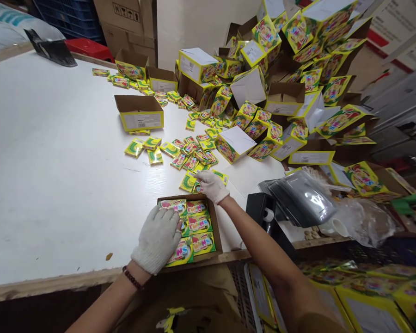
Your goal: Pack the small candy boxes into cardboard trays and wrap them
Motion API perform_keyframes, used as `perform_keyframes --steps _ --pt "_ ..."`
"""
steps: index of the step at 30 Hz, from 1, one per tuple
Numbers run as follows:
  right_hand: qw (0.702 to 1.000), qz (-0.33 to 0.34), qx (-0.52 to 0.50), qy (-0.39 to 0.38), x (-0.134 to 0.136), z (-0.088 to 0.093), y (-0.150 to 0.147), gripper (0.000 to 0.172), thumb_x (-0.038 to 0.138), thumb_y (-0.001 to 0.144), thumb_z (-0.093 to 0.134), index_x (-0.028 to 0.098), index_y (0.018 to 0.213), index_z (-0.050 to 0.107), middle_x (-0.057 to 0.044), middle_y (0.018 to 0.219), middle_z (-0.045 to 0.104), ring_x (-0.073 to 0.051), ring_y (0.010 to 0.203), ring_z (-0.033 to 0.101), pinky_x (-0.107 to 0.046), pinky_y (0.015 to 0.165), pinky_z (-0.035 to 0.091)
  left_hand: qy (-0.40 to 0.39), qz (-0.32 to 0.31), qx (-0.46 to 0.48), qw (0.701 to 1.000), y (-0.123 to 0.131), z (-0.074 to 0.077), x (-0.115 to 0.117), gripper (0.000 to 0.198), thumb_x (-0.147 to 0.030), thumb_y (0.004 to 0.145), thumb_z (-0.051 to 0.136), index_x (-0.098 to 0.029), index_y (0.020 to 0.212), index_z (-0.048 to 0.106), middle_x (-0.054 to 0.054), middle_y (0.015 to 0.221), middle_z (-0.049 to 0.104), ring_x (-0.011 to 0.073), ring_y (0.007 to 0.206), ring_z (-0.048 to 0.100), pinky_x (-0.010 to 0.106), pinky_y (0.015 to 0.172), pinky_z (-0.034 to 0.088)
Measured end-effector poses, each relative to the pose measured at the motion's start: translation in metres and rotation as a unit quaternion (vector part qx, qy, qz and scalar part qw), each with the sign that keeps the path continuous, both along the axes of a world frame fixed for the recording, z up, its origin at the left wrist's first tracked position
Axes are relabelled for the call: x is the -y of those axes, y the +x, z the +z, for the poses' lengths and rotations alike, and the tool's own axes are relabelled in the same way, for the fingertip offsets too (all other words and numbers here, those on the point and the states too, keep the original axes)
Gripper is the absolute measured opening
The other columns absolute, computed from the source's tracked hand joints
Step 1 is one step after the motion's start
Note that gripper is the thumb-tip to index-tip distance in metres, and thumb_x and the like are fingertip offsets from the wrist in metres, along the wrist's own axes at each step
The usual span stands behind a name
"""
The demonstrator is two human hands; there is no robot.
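Note:
My left hand [157, 240], in a white knit glove, lies flat with its fingers stretched over the left side of an open carton [217, 231]. Rows of small yellow-green packs printed "TWMS" [200, 224] fill the carton, and the hand touches those on the left, hiding part of them. Just beyond the carton, my gloved right hand [213, 186] has its fingers bent down onto a small yellow-green pack [197, 188] and seems to pinch it. Another small pack [187, 181] lies by its fingertips. More loose packs [190, 157] are scattered farther back.
An open carton [142, 121] stands on the white table [72, 162]. A large pile of printed cartons [263, 97] covers the back right. A black tape dispenser [260, 208] and a stack of clear plastic sheets [301, 196] sit right of my right arm. A black object [52, 51] lies far left.

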State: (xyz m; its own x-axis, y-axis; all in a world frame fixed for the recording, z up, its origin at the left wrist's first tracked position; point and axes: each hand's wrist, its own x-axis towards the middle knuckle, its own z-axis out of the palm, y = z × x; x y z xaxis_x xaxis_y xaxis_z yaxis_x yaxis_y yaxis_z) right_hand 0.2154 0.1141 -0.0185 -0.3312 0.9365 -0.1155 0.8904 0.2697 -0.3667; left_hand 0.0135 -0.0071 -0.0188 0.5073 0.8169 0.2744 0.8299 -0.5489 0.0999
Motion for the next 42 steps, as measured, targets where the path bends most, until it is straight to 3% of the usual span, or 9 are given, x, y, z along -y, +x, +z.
perform_keyframes --steps 6,9,13,17,22,26,32,36,42 --pt "0.991 -0.031 0.110 -0.073 -0.013 -0.021 0.036 0.043 0.017 0.077 0.069 0.019 0.120 0.065 -0.012 0.115 0.067 -0.025 0.103 0.062 -0.031 0.088 0.046 0.061 -0.002 0.070 0.996 -0.008 -0.012 0.007 0.022 -0.018 0.092 0.048 -0.013 0.101 0.068 0.010 0.098 0.071 0.0252 0.096 0.062 0.045 0.099 0.042" --pt "0.989 -0.051 0.127 -0.065 -0.001 -0.017 0.045 0.027 0.021 0.080 0.066 0.016 0.106 0.068 -0.015 0.111 0.065 -0.026 0.102 0.060 -0.034 0.088 0.046 0.066 0.016 0.046 0.997 -0.011 -0.010 0.011 0.024 -0.021 0.093 0.049 -0.013 0.105 0.068 0.012 0.101 0.069 0.0268 0.096 0.061 0.045 0.092 0.044" --pt "0.988 -0.131 -0.061 0.044 0.024 0.011 0.055 0.023 0.036 0.084 0.060 0.016 0.095 0.067 -0.011 0.102 0.062 -0.024 0.096 0.058 -0.037 0.086 0.048 0.070 0.032 -0.009 0.997 -0.012 -0.002 0.016 0.024 -0.022 0.091 0.052 -0.014 0.106 0.069 0.011 0.094 0.067 0.0271 0.085 0.059 0.045 0.081 0.045" --pt "0.875 -0.176 -0.444 0.075 0.051 0.027 0.025 0.045 0.040 0.083 0.059 0.023 0.124 0.053 -0.003 0.104 0.062 -0.018 0.088 0.060 -0.032 0.081 0.052 0.071 0.024 -0.001 0.997 -0.013 0.000 0.018 0.021 -0.022 0.091 0.053 -0.015 0.101 0.069 0.010 0.090 0.067 0.0257 0.083 0.059 0.043 0.078 0.045" --pt "0.732 -0.332 -0.593 0.052 0.060 -0.005 -0.052 0.035 0.046 0.081 0.054 0.024 0.108 0.048 0.002 0.083 0.056 -0.014 0.066 0.055 -0.027 0.062 0.051 0.065 0.029 0.009 0.997 -0.013 -0.002 0.020 0.015 -0.021 0.090 0.055 -0.017 0.094 0.069 0.008 0.090 0.067 0.0244 0.083 0.059 0.043 0.080 0.045" --pt "0.797 -0.310 -0.516 0.046 0.070 -0.024 -0.068 0.029 0.042 0.075 0.061 0.022 0.092 0.050 0.002 0.079 0.058 -0.015 0.073 0.056 -0.028 0.069 0.051 0.058 0.034 0.037 0.997 -0.014 -0.004 0.023 0.015 -0.020 0.088 0.057 -0.016 0.098 0.068 0.008 0.094 0.068 0.0255 0.089 0.059 0.045 0.087 0.046" --pt "0.924 -0.267 -0.273 -0.004 0.097 -0.001 -0.043 0.041 0.041 0.089 0.051 0.023 0.126 0.050 -0.006 0.105 0.069 -0.023 0.092 0.065 -0.035 0.083 0.050 0.072 0.045 0.130 0.988 -0.016 -0.015 0.026 0.015 -0.017 0.089 0.052 -0.017 0.092 0.067 0.011 0.101 0.066 0.0243 0.090 0.058 0.040 0.078 0.050" --pt "0.938 -0.312 -0.137 -0.056 0.095 0.003 -0.045 0.044 0.041 0.092 0.048 0.023 0.132 0.043 -0.010 0.097 0.070 -0.027 0.086 0.068 -0.036 0.075 0.049 0.052 0.050 0.156 0.985 -0.018 -0.021 0.027 0.015 -0.018 0.091 0.051 -0.019 0.087 0.066 0.010 0.101 0.065 0.0224 0.088 0.059 0.036 0.075 0.051" --pt "0.932 -0.304 -0.188 -0.057 0.088 -0.004 -0.043 0.044 0.031 0.098 0.029 0.020 0.140 0.035 -0.010 0.095 0.070 -0.024 0.078 0.067 -0.034 0.070 0.050 0.036 0.040 0.169 0.984 -0.021 -0.020 0.027 0.015 -0.016 0.091 0.051 -0.019 0.087 0.065 0.009 0.096 0.065 0.0207 0.087 0.060 0.034 0.077 0.053"
